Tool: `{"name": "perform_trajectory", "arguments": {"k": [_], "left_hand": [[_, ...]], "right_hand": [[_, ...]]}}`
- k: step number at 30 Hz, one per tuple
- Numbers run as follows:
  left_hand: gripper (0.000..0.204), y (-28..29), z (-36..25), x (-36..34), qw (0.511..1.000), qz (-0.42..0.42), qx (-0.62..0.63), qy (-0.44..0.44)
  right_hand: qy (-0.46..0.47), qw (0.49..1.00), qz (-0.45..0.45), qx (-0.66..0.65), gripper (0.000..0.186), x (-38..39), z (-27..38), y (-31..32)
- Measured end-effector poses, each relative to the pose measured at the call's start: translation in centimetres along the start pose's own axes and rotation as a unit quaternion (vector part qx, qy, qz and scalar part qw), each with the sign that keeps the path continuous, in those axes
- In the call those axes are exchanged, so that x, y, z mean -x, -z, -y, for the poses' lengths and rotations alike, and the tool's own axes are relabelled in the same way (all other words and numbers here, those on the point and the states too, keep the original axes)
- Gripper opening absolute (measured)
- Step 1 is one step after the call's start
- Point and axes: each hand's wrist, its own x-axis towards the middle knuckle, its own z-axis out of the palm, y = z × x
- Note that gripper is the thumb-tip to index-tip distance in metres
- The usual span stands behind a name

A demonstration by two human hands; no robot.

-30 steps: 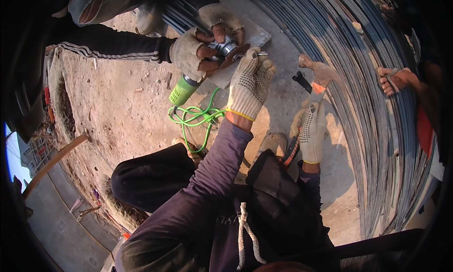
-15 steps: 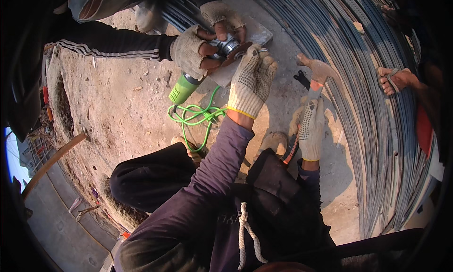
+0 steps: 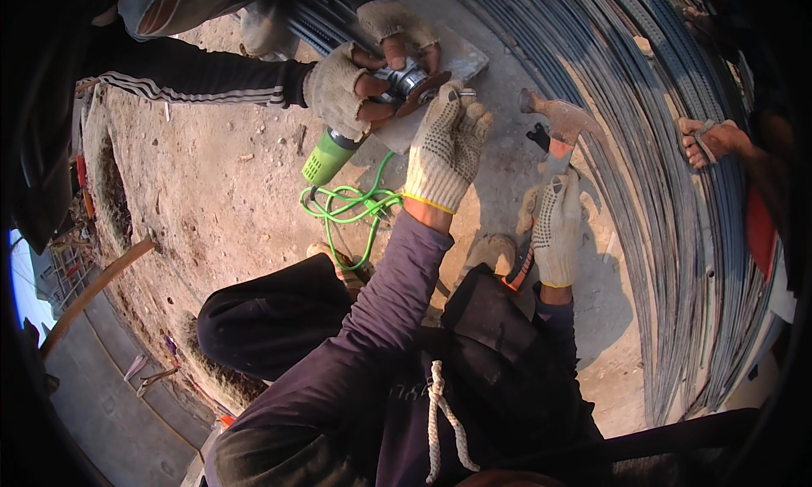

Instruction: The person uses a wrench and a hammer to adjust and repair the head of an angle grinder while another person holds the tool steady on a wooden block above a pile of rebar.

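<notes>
My left hand (image 3: pixel 444 153), in a white glove with dark grip dots, is closed beside the grinder's disc. A short metal rod (image 3: pixel 468 92) pokes out at its fingertips; the rest of it is hidden. My right hand (image 3: pixel 556 233), gloved alike, is wrapped round the orange-and-black handle of a claw hammer (image 3: pixel 562 119), whose head points up and away. A co-worker's two gloved hands (image 3: pixel 338 90) steady a green angle grinder (image 3: pixel 330 157). Its reddish-brown disc (image 3: pixel 423 94) lies close to my left fingers; whether they touch cannot be made out.
A green power cord (image 3: pixel 364 204) lies coiled below the grinder. Long bundles of steel rebar (image 3: pixel 643 191) curve along the right side. Another person's sandalled foot (image 3: pixel 709 145) rests on them. A flat slab (image 3: pixel 469 60) sits under the grinder. A black piece (image 3: pixel 539 136) lies near the hammer.
The hammer head has swung slightly to the left and away from me. My left hand has shifted a little left with the rod. The grinder and the co-worker's hands look nearly unchanged.
</notes>
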Motion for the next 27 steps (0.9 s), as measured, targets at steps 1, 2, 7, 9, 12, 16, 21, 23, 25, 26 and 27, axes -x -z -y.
{"name": "perform_trajectory", "arguments": {"k": [1,2,7,9,12,16,21,23,25,26,27], "left_hand": [[0.02,0.1,0.0,0.0,1.0,-0.006,0.003,0.003],[0.019,0.1,-0.1,0.0,1.0,-0.011,0.005,0.006],[0.019,0.0,-0.4,-0.1,1.0,-0.025,0.004,0.012],[0.02,-0.1,-0.2,-0.2,1.0,-0.022,0.0,0.018],[0.02,-0.3,-0.2,-0.3,0.999,-0.032,-0.019,0.018],[0.021,-0.1,-0.3,-0.5,0.999,-0.033,-0.012,0.024],[0.02,-0.6,-0.2,-0.4,0.999,-0.035,-0.002,0.026],[0.019,-0.5,0.7,-1.0,0.999,-0.005,0.02,0.045],[0.018,0.8,-0.3,0.0,0.998,-0.039,0.039,0.029],[0.018,2.2,-0.6,0.7,0.994,-0.083,0.06,0.037],[0.018,3.7,-1.1,1.4,0.987,-0.128,0.083,0.048]], "right_hand": [[-0.006,1.0,0.001,-0.015,0.025,0.0,0.3,-0.1],[-0.012,0.999,0.001,-0.03,0.025,-0.1,0.6,-0.3],[-0.065,0.998,0.004,-0.011,0.028,0.5,4.5,-0.9],[0.079,0.99,0.042,0.106,0.026,0.1,1.9,-1.5],[0.26,0.942,0.003,0.213,0.027,-1.1,-0.2,-2.5],[0.031,0.99,0.078,0.116,0.028,-0.6,2.2,-1.4],[0.181,0.877,0.044,-0.443,0.035,0.6,2.0,8.5],[0.279,0.778,0.258,-0.5,0.046,-0.5,4.9,9.9],[0.291,0.832,0.23,-0.412,0.051,-0.3,4.5,5.5],[0.296,0.884,0.203,-0.299,0.051,0.5,5.0,3.7],[0.282,0.944,0.157,-0.063,0.046,1.7,6.4,1.3]]}}
